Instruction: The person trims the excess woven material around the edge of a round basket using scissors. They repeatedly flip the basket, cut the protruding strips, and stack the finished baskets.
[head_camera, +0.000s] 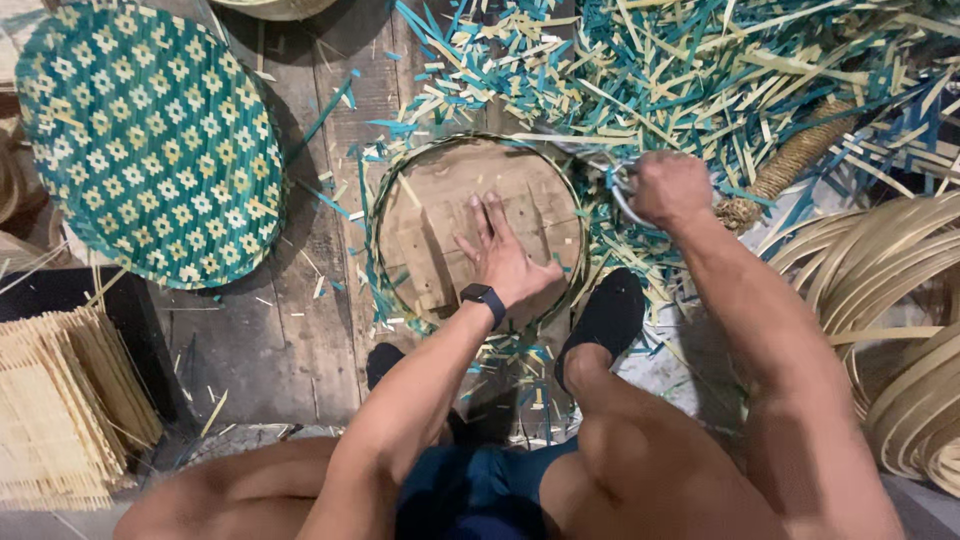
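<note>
- Your left hand (503, 262) lies flat, fingers spread, pressing the round wooden form (470, 225) into the woven tray on the floor between your feet.
- Your right hand (668, 186) is clenched around the scissors (612, 178) at the tray's rim (572, 200), the blades mostly hidden under your fist.
- Risk: the blades work close to that rim; if the form shifts under your palm, I judge the cut could bite into the weave instead of the stray strip ends.
- Your left fingers stay well inside the circle for now, but a slip toward the edge would bring them near the blades.
- The teal and pale offcuts (700, 80) crowd the rim and hide where the strips end.
- Your black shoe (605, 315) touches the tray's near edge, cramping any turn.
- The finished patterned tray (150, 140) leans well apart on the left; the bamboo hoops (890, 290) lie just beside your right arm.
</note>
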